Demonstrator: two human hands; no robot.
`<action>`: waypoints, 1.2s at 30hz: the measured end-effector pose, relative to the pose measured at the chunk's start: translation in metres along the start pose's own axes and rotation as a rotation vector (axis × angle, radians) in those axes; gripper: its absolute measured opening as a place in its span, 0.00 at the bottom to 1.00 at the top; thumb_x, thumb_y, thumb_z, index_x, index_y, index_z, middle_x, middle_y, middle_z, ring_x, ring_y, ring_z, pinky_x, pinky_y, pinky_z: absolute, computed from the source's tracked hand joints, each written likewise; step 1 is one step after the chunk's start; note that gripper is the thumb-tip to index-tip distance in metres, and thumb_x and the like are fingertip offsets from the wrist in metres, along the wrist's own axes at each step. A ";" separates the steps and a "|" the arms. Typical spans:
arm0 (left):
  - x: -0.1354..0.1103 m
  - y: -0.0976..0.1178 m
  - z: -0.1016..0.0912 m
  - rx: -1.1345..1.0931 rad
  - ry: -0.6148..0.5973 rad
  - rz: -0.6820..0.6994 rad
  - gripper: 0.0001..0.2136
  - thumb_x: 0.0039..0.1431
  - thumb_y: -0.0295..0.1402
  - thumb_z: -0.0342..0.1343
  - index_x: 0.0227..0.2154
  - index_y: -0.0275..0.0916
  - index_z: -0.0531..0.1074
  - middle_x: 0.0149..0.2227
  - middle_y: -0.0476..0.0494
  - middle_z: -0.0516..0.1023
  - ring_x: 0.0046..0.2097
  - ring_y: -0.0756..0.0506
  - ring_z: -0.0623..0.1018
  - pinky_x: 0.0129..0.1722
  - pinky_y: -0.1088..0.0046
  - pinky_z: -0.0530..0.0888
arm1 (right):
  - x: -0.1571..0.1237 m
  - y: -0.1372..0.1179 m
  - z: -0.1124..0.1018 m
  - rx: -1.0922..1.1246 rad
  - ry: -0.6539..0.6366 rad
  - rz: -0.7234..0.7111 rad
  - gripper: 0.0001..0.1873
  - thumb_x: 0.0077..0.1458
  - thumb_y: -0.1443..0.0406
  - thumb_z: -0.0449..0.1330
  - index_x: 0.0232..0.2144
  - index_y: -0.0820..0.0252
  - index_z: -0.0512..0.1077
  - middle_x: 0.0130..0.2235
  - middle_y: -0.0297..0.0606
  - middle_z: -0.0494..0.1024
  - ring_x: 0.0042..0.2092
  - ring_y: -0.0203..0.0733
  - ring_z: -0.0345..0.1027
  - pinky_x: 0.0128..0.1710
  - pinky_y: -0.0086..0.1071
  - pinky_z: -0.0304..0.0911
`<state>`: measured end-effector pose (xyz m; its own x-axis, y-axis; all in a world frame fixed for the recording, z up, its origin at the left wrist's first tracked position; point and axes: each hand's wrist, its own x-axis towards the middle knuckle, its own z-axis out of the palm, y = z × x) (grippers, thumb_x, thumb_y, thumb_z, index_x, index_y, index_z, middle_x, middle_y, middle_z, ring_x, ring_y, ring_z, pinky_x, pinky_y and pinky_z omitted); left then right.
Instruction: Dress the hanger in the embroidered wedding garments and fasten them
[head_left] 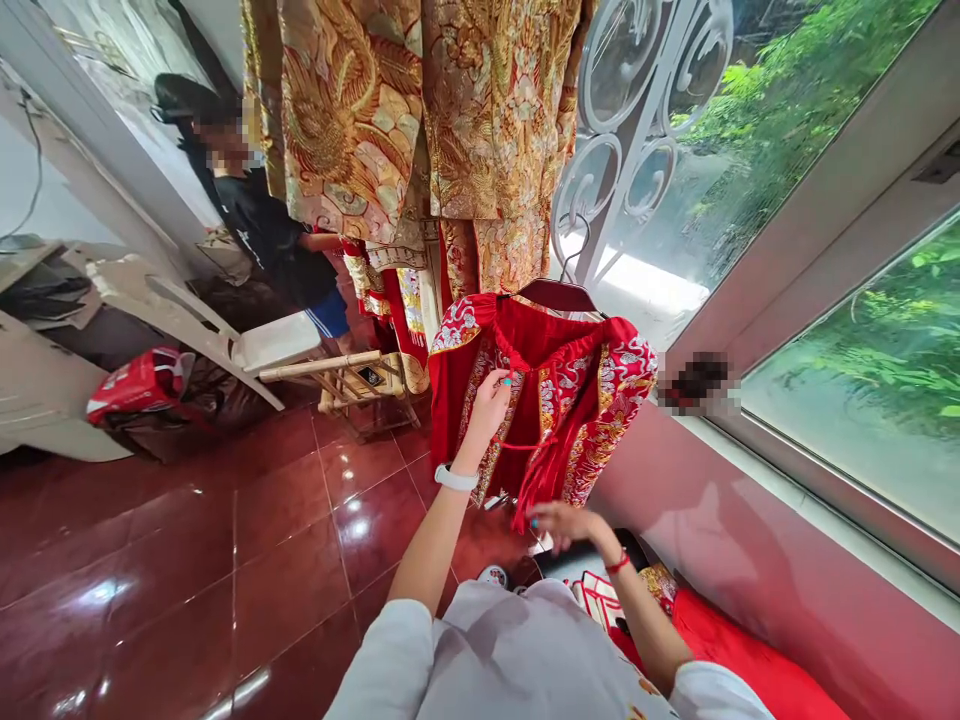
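Observation:
A red jacket [469, 400] with gold and silver embroidery hangs in front of me on a dark hanger [559, 295]. Its front is parted, and a red cord [525, 445] crosses the opening. My left hand [489, 400] pinches the jacket's front edge near the neckline. Lower down, my right hand [562, 524] is beside the red tassels [521, 510] at the jacket's hem. Its fingers are stretched out and slightly blurred, with nothing visible in them. I cannot tell whether the fingertips touch the tassels.
Gold embroidered garments [352, 110] hang behind the jacket. A bamboo stool [367, 378] and a white chair [274, 340] stand to the left, near a person in a dark shirt [274, 235]. Red cloth [750, 650] lies at lower right, below the window [862, 350].

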<state>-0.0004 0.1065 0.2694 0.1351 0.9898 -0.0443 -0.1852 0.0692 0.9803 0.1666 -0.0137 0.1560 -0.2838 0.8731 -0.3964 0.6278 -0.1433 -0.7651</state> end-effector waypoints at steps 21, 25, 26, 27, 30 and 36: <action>-0.020 0.008 -0.022 0.303 0.044 0.197 0.15 0.59 0.41 0.50 0.22 0.42 0.56 0.21 0.56 0.55 0.23 0.53 0.57 0.25 0.76 0.58 | 0.064 0.002 0.033 0.327 0.658 -0.196 0.28 0.57 0.41 0.51 0.22 0.56 0.65 0.19 0.33 0.66 0.22 0.38 0.57 0.25 0.32 0.57; -0.005 0.007 0.004 0.712 0.522 0.462 0.18 0.53 0.41 0.64 0.42 0.39 0.67 0.43 0.40 0.74 0.46 0.40 0.74 0.48 0.61 0.71 | 0.060 -0.032 -0.016 0.250 1.195 -0.154 0.23 0.58 0.46 0.56 0.40 0.59 0.67 0.37 0.41 0.73 0.37 0.44 0.66 0.40 0.39 0.66; 0.004 0.005 0.015 0.774 0.604 0.510 0.24 0.51 0.40 0.66 0.48 0.38 0.66 0.49 0.34 0.72 0.53 0.36 0.73 0.54 0.56 0.70 | 0.066 -0.048 -0.035 0.178 1.349 -0.173 0.26 0.55 0.47 0.61 0.46 0.59 0.65 0.44 0.46 0.73 0.44 0.48 0.67 0.47 0.43 0.66; 0.014 0.003 0.025 0.819 0.654 0.536 0.28 0.51 0.38 0.66 0.52 0.37 0.64 0.54 0.29 0.70 0.58 0.33 0.70 0.58 0.51 0.68 | 0.073 -0.064 -0.054 0.086 1.446 -0.198 0.32 0.52 0.49 0.64 0.52 0.60 0.64 0.51 0.51 0.71 0.52 0.53 0.65 0.54 0.47 0.63; 0.038 -0.004 0.032 0.838 0.735 0.530 0.20 0.58 0.26 0.56 0.54 0.35 0.66 0.54 0.26 0.70 0.58 0.34 0.71 0.54 0.55 0.71 | 0.090 -0.095 -0.109 -0.071 1.523 -0.134 0.32 0.52 0.60 0.62 0.58 0.63 0.62 0.59 0.57 0.64 0.59 0.57 0.60 0.59 0.53 0.58; 0.027 0.053 -0.052 0.987 0.530 0.805 0.14 0.50 0.14 0.46 0.25 0.40 0.70 0.30 0.47 0.71 0.35 0.47 0.73 0.39 0.72 0.69 | 0.032 -0.086 -0.217 0.027 1.685 -0.253 0.16 0.53 0.75 0.45 0.34 0.62 0.71 0.34 0.42 0.69 0.36 0.41 0.64 0.42 0.37 0.64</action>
<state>-0.0569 0.1437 0.3102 -0.1037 0.6581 0.7458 0.7560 -0.4351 0.4891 0.2611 0.1276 0.3196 0.6687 0.3606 0.6502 0.6741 0.0749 -0.7348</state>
